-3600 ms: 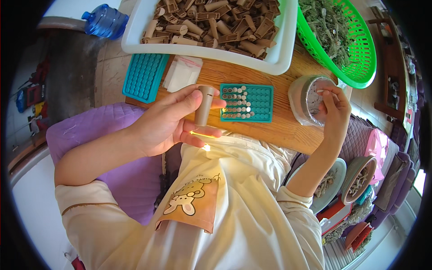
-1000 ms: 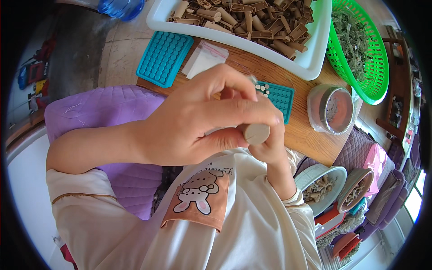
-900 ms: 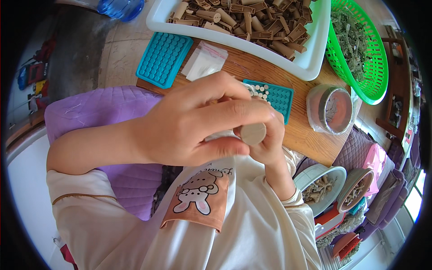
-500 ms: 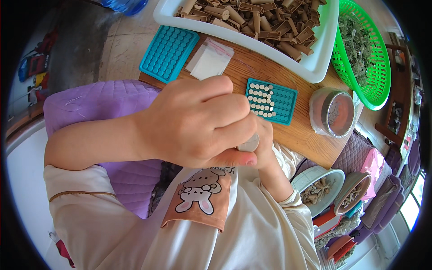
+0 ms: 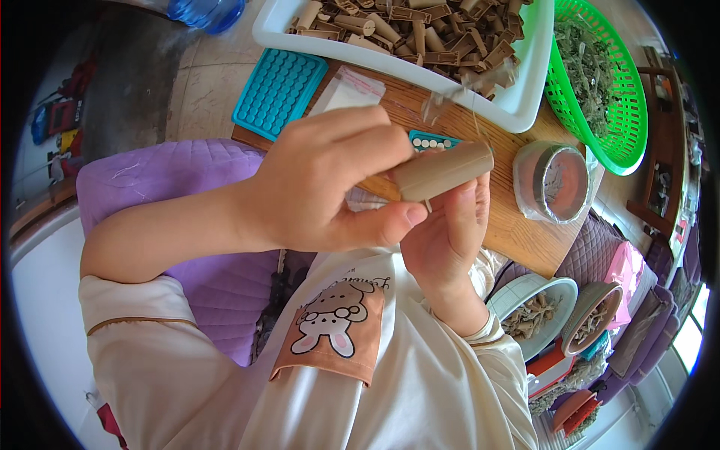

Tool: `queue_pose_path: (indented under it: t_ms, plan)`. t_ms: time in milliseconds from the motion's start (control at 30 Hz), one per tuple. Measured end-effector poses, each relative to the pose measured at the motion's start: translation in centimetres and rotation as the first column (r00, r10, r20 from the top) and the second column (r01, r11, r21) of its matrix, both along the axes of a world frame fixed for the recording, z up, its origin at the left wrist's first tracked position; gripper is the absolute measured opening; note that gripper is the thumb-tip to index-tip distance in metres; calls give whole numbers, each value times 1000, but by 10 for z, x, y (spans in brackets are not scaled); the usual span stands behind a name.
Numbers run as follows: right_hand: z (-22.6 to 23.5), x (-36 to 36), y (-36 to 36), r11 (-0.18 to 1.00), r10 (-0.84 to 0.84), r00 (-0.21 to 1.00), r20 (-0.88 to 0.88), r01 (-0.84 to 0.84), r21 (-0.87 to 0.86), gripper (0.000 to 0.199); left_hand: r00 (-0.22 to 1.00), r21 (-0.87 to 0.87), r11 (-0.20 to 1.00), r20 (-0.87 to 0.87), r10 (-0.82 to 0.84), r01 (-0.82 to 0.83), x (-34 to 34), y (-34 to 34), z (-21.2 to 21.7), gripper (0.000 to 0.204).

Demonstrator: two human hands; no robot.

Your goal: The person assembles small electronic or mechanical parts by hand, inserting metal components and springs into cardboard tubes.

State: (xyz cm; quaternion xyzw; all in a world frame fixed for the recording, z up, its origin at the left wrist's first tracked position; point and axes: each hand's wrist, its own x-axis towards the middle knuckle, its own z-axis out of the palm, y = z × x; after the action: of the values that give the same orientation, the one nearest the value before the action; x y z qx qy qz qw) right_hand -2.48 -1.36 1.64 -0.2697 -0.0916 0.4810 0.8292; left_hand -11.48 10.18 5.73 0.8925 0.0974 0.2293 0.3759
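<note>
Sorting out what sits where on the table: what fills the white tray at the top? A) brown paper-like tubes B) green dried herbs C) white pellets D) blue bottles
A: the white tray is piled with short brown tubes; the dried herbs lie in the green basket.

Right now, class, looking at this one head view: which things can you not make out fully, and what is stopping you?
- Teal tray with white pieces: mostly hidden behind the left hand and the brown tube.
- Tube's near end: covered by the left hand's fingers.
- Right hand: its fingertips are behind the tube.
- White bin and green basket: cut off by the top edge.
- Round tin: contents too small to identify.
</note>
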Motion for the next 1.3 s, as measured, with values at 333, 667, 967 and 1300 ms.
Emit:
queue_pose_path:
  t_ms: [333,667,967,1300]
  plan:
    - [-4,12,-1,989,-143,678,721,126,78,37,961,30,993,-259,-102,114,-2,-12,-4,28]
    - [0,48,-23,927,325,146,934,149,-345,17,587,104,918,-795,-154,382,-18,-5,-17,26]
    - [27,177,-278,-303,943,27,-331,482,-822,30,504,309,737,-862,-49,601,-34,-1,-23,27]
    - [37,150,-48,743,572,-184,800,529,-410,23,501,284,752,-863,-71,596,-29,-4,-31,31]
